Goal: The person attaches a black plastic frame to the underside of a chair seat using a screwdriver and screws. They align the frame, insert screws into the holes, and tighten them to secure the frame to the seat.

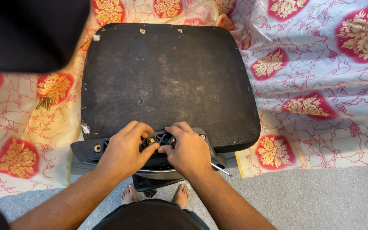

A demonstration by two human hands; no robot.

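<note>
Hands are working at the near edge of an upturned chair seat (pixel 167 76) that is lying underside-up on a flower-patterned sheet (pixel 320 72). I am seeing the left hand (pixel 124 151) and the right hand (pixel 187 149) meeting over a black mounting bracket (pixel 160 140) that is sitting across the seat's near edge.

Left hand: fingers are curling down onto the bracket beside a brass-coloured bolt head (pixel 151 140), thumb reaching towards the other hand; it is gripping nothing that I can make out. Right hand: fingertips are pinching together around a small rounded part near the bracket's middle; I cannot tell what that part is.

Risks, in my judgement:
- The bracket is overhanging the sheet's near edge above bare feet (pixel 129 195); if the fasteners are coming loose, the mechanism could be dropping onto them.
- A small fastener slipping from the right hand could be vanishing into the sheet's folds or onto the grey carpet (pixel 311 200).
- The seat could be sliding on the loose sheet as the hands are pressing.
- Staple ends around the seat's rim could be catching a finger.

Orientation: the bracket's long axis is running left to right, along the seat's near edge, with a bolt hole (pixel 97 148) at its left end. The seat's underside is facing up. Spare screws (pixel 44 102) are lying on the sheet, well apart, by the seat's left edge.
</note>
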